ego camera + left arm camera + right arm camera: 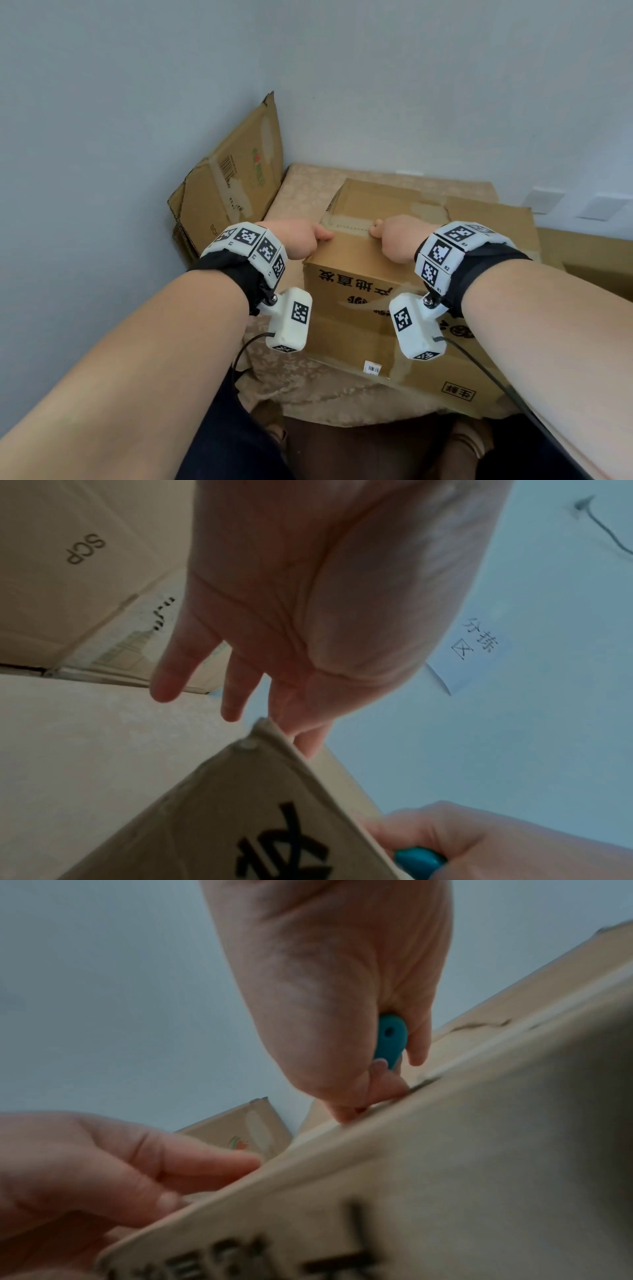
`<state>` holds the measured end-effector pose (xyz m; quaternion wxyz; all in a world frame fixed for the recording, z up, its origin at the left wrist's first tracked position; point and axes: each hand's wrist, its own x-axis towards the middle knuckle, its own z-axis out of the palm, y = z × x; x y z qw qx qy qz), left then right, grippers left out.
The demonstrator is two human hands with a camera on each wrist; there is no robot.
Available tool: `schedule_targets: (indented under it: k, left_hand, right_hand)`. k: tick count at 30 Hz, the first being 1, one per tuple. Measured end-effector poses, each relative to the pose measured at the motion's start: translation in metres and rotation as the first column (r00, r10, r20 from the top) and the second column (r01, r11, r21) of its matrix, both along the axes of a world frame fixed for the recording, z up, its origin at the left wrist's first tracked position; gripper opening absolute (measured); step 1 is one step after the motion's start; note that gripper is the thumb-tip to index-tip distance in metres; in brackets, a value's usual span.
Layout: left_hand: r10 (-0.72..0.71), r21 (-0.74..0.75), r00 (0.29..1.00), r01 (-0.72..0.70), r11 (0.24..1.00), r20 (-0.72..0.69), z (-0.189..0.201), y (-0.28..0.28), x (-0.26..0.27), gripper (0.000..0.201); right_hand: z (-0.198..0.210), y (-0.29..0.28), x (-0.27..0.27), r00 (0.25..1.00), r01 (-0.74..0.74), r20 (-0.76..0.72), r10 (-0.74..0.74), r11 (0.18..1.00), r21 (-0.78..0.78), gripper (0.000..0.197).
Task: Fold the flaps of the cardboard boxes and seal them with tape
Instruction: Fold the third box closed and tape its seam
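Note:
A brown cardboard box (359, 274) with black printed characters stands on the cloth-covered table, its top flaps folded down. A strip of clear tape (346, 229) runs along the top seam between my hands. My left hand (305, 240) rests at the box's top left edge; the left wrist view shows its fingers (236, 696) straight, the foremost ones touching the cardboard (240, 818). My right hand (394, 238) presses on the top to the right of the tape. Its fingers (342, 988) curl round a small teal tool (390, 1039), whose tip is hidden.
A flattened cardboard box (233, 185) leans against the wall at the left. Another box (589, 260) sits at the right edge. The table's beige cloth (301, 192) shows around the box. A paper sign (469, 656) hangs on the wall.

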<state>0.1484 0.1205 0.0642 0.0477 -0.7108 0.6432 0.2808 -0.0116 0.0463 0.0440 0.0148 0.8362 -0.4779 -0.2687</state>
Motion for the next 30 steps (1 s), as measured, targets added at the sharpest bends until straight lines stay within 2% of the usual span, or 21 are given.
schedule_targets:
  k: [5, 11, 15, 18, 23, 27, 30]
  left_hand:
    - [0.040, 0.033, 0.999, -0.041, 0.999, 0.038, 0.006, 0.002, -0.020, 0.056]
    - [0.088, 0.045, 0.982, -0.096, 0.994, 0.168, 0.006, -0.003, -0.040, 0.053]
    - [0.167, 0.039, 0.985, -0.169, 0.985, 0.051, -0.002, -0.007, -0.046, 0.048]
    - [0.209, 0.003, 0.977, -0.209, 0.978, 0.046, 0.002, -0.008, -0.056, 0.042]
    - [0.214, -0.166, 0.976, -0.204, 0.965, 0.049, 0.019, -0.015, -0.074, 0.034]
    - [0.275, -0.362, 0.929, -0.352, 0.863, -0.246, 0.023, -0.034, -0.077, 0.035]
    - [0.245, -0.360, 0.833, -0.454, 0.815, -0.496, 0.021, -0.043, -0.080, 0.052]
  right_hand:
    - [0.002, 0.002, -0.057, 0.997, 0.072, -0.007, -0.071, 0.997, 0.014, 0.046]
    - [0.010, 0.014, -0.120, 0.978, 0.204, 0.047, -0.204, 0.979, 0.022, 0.043]
    - [0.011, 0.021, -0.154, 0.942, 0.329, 0.074, -0.328, 0.944, 0.010, 0.040]
    - [0.012, 0.027, -0.176, 0.895, 0.424, 0.152, -0.418, 0.906, -0.003, 0.040]
    - [0.015, 0.032, -0.194, 0.825, 0.510, 0.263, -0.501, 0.859, 0.038, 0.042]
    - [0.019, 0.032, -0.207, 0.764, 0.582, 0.289, -0.577, 0.809, 0.076, 0.034]
    - [0.022, 0.037, -0.211, 0.694, 0.621, 0.360, -0.623, 0.772, 0.139, 0.023]
